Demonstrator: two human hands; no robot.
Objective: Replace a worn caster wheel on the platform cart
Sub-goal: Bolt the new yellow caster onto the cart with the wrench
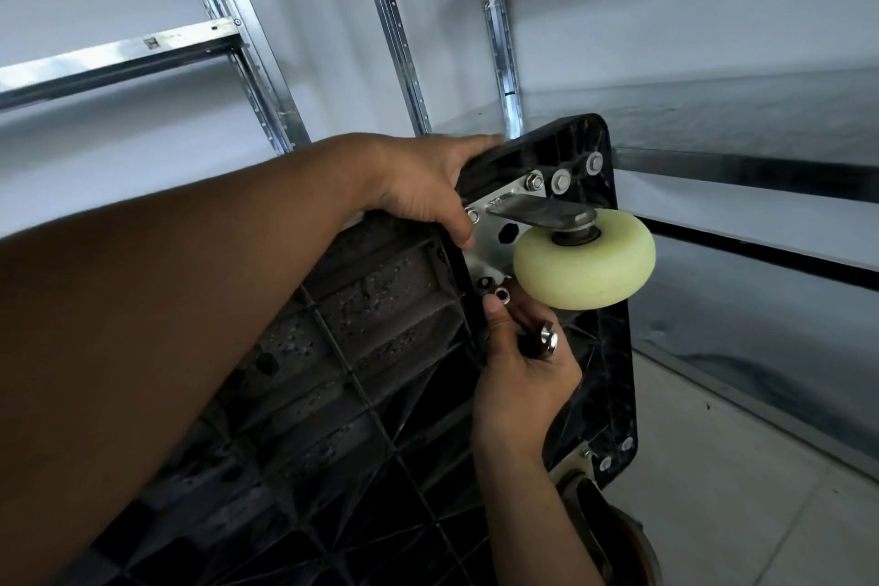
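Observation:
The black platform cart (pixel 380 347) stands tipped up with its ribbed underside facing me. A pale yellow caster wheel (pixel 585 262) hangs on a metal bracket and plate (pixel 494 224) at the cart's top corner. My left hand (pixel 428 186) grips the cart's upper edge, thumb lying on the plate. My right hand (pixel 518 357) is below the wheel; its fingertips pinch a small nut (pixel 502 296) at the plate's lower hole, and a bolt with a washer (pixel 547 340) lies in its curled fingers. Three bolt heads with washers (pixel 561 178) sit along the plate's top.
Galvanized metal shelving uprights (pixel 395 29) and shelves (pixel 119 57) stand behind the cart against a white wall. A second, dark caster (pixel 613 538) is at the cart's lower corner. Light floor tiles (pixel 761 490) lie to the lower right.

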